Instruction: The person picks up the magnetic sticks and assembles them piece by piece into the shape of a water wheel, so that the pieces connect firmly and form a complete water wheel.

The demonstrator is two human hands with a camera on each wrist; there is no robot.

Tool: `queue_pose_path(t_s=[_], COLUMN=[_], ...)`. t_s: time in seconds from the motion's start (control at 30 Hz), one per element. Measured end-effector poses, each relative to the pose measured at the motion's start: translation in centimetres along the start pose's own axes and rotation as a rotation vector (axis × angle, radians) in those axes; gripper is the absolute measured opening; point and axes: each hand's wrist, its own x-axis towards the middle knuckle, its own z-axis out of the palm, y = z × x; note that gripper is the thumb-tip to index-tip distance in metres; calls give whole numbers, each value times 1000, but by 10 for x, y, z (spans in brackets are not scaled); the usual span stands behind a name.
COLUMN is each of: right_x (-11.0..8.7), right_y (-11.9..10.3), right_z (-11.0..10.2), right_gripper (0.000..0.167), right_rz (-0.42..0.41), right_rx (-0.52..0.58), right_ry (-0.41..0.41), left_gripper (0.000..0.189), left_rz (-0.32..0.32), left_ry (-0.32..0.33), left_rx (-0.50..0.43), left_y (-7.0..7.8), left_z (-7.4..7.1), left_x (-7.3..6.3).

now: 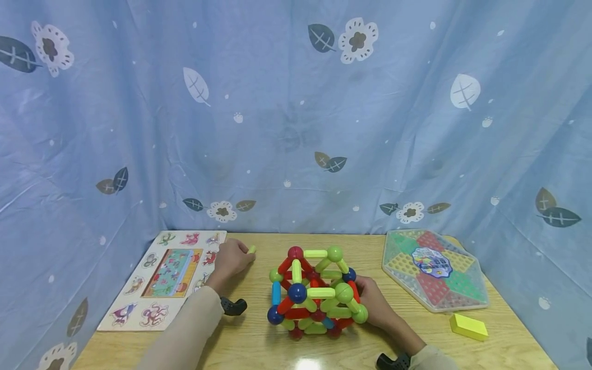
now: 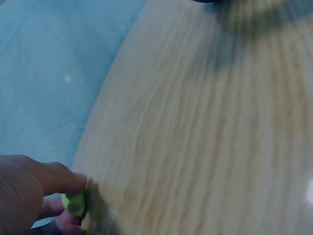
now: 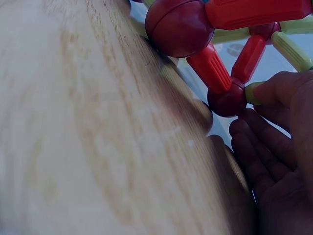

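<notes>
My left hand (image 1: 233, 258) is stretched forward over the table, next to the picture board's right edge. It pinches a short yellow-green rod (image 1: 252, 250) between thumb and fingers; in the left wrist view the rod's (image 2: 73, 203) round end pokes out close to the wood. A magnetic ball-and-rod model (image 1: 297, 293) in red, blue and yellow-green stands in the middle of the table. At its right side, my right hand (image 1: 373, 302) grips the model. In the right wrist view, the thumb presses a yellow-green rod beside a dark red ball (image 3: 227, 100), with the fingers beneath.
A white board (image 1: 115, 308) with sea-animal pictures lies at left. On the right are a hexagonal game box (image 1: 398, 272) with coloured triangles and a yellow block (image 1: 468, 327). Blue patterned curtain (image 1: 287, 128) surrounds the wooden table (image 1: 250, 339) at the back and sides.
</notes>
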Motion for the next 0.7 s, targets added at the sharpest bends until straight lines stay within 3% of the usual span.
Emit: queue_pose_path(t_s=[0.1,0.27,0.33,0.47,0.7], right_x=[0,1,1,6,38], right_y=[-1,-2,-2,-1,-3], right_z=[1,1,-1,-5,-16], right_gripper=[22,26,24,19,28], right_rz=[3,3,6,26,48], right_rx=[0,-4,-5,-13,32], right_ry=[-2,7,6,-3,83], left_gripper=[18,15,15,20,16], left_rz=[109,243,211,193,215], left_ry=[13,-81,-153,-252,-291], left_rx=[-23,-169,-238,-365,-425], left_y=[-6,6,24,44,77], left_z=[12,20,17,20,25], left_x=[1,-6,-13,-16,-15])
